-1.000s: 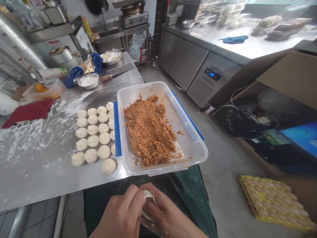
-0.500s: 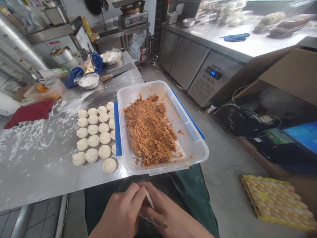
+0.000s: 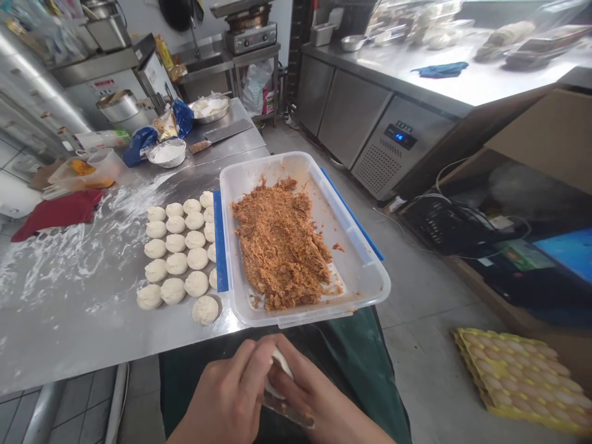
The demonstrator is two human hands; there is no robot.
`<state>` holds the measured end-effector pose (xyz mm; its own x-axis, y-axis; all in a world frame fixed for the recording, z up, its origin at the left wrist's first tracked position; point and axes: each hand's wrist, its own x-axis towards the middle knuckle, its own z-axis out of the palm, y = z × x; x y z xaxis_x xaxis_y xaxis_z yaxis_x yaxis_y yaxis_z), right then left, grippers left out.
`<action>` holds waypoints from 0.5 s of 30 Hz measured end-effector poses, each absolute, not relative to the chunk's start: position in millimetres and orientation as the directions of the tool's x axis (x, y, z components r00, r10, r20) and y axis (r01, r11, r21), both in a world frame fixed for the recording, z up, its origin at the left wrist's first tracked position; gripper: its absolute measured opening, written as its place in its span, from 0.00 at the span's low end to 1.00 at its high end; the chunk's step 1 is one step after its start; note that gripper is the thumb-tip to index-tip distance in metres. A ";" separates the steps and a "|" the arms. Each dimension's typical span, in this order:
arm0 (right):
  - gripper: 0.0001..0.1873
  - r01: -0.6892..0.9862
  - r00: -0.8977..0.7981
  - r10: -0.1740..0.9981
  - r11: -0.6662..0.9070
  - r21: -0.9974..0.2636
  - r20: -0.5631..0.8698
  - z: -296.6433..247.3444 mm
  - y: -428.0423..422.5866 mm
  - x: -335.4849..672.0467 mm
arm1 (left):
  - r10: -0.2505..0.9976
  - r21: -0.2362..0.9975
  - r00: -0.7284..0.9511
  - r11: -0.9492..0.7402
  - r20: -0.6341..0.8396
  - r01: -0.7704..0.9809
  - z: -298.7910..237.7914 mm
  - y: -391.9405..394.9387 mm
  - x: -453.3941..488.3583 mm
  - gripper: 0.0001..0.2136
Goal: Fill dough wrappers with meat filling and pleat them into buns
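Below the tub, my left hand (image 3: 231, 385) and my right hand (image 3: 308, 385) meet with fingers curled around a white dough bun (image 3: 281, 365). Only a pale sliver of it shows between the fingers; the rest is hidden. A thin flat strip (image 3: 289, 413), like a filling spatula smeared with filling, lies against my right palm. Just beyond my hands stands a clear plastic tub (image 3: 358, 271) of orange-brown filling (image 3: 282, 243). Left of it, rows of pleated buns (image 3: 176, 264) rest on the steel table, with one bun (image 3: 205, 309) nearest the front edge.
Blue strips (image 3: 221, 246) flank the tub. The floured steel table (image 3: 87, 308) carries a red cloth (image 3: 60, 213), a bowl of flour (image 3: 167, 153) and a cleaver (image 3: 226, 131). Egg trays (image 3: 522, 376) sit on the floor at right, by a refrigerated counter (image 3: 383, 135).
My fingers have shifted slightly around the dough, and more of its white surface shows between them. The tub and the rows of buns stay put.
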<state>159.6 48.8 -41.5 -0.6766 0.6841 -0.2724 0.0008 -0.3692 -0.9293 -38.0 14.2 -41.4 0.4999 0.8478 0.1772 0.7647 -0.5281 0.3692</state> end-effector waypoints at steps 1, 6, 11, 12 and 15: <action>0.15 0.013 -0.681 0.688 -0.331 -0.944 -0.251 -41.0 49.1 159.6 | 0.842 0.348 0.511 -0.538 0.173 0.768 -41.4 14.1 -37.9 0.24; 0.14 0.060 -0.671 0.669 -0.381 -0.923 -0.320 -41.3 49.0 160.2 | 0.847 0.408 0.500 -0.528 0.183 0.745 -39.8 14.2 -38.4 0.15; 0.11 0.110 -0.688 0.663 -0.309 -0.945 -0.297 -42.8 50.7 159.3 | 0.817 0.318 0.551 -0.576 0.173 0.753 -40.2 14.0 -40.2 0.25; 0.11 0.102 -0.691 0.650 -0.345 -0.933 -0.316 -43.2 50.9 159.3 | 0.819 0.320 0.547 -0.571 0.171 0.756 -39.8 14.1 -40.4 0.23; 0.11 0.061 -0.666 0.654 -0.431 -0.900 -0.359 -44.9 50.4 159.6 | 0.838 0.368 0.513 -0.544 0.187 0.755 -37.2 14.6 -39.9 0.13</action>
